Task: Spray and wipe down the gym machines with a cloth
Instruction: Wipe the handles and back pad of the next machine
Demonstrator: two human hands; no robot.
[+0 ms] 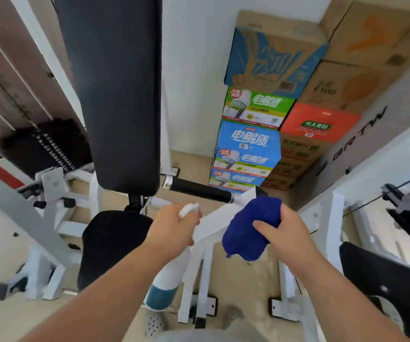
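Currently, the left hand grips a spray bottle, and the right hand clutches a blue cloth against the white frame bar between both hands. Wiping would best run along the bar with steady pressure toward the black handle grip beyond the hands.

Black handle juts out beside the back pad, crossing the gap ahead (stacked cartons behind)

Stacked cartons against white wall
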